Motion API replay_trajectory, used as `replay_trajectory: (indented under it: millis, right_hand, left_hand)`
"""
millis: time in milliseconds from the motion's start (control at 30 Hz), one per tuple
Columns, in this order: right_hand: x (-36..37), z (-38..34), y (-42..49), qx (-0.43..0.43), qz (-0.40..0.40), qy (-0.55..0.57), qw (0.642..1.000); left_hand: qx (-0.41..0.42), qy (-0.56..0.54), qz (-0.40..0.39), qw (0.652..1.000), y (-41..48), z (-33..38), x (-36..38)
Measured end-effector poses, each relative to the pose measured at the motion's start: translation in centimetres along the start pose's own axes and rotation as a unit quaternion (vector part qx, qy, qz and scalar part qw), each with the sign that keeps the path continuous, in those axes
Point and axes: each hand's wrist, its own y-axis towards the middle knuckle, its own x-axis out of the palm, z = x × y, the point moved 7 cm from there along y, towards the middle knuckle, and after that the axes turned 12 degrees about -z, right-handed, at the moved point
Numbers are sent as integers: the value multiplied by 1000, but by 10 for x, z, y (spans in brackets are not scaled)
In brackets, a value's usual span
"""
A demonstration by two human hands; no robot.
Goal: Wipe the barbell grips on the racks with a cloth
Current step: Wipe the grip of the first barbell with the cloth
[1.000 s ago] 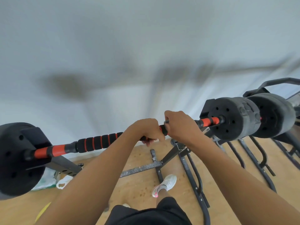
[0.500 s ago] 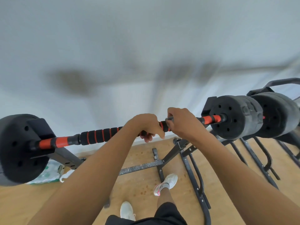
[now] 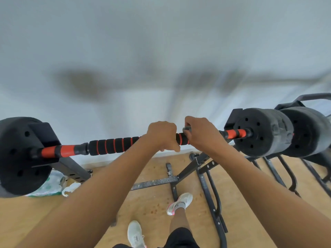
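Left hand [image 3: 162,136] and right hand [image 3: 202,133] sit side by side, as a second ago. Both are curled round the grip [image 3: 114,145]. Barbell [image 3: 232,134] lies across the rack [image 3: 189,167].

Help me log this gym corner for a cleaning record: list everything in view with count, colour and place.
racks: at least two, black metal, centre and right
barbell: one, black foam with orange rings, across a rack
weight plates: three, black, one left, two right
plastic bag: one, white-green, floor left
grey scrap: one, at right hand, perhaps cloth
shoes: two, white, on the wooden floor
left hand: one, grips the barbell mid-grip
right hand: one, grips the barbell beside it
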Motion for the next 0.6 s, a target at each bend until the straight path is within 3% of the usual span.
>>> replay_trajectory:
  millis: [67, 133, 200, 267, 333, 433, 500, 600]
  right_hand:
    - [-1, 4, -7, -11, -7, 18, 1000]
    - [-1, 5, -11, -16, -9, 13, 1000]
    - [0, 4, -8, -21, 5, 4, 1000]
    - [1, 2, 0, -24, 14, -10, 1000]
    - [1, 1, 13, -22, -2, -15, 1000]
    - [3, -2, 33, -23, -60, 1, 998]
    - [4, 0, 40, -21, -90, 21, 995]
    - [-1, 7, 33, -23, -94, 54, 994]
  left_hand:
    - [14, -98, -117, 988, 3, -7, 5]
    - [28, -176, -161, 971, 5, -6, 13]
    - [15, -120, -80, 989, 3, -4, 10]
    - [-17, -18, 59, 998, -4, -2, 7]
    - [-19, 72, 178, 981, -13, 4, 13]
    - [-5, 120, 300, 946, -22, 8, 18]
    - [10, 73, 237, 969, -15, 5, 15]
    - [24, -62, 21, 998, -1, -6, 6]
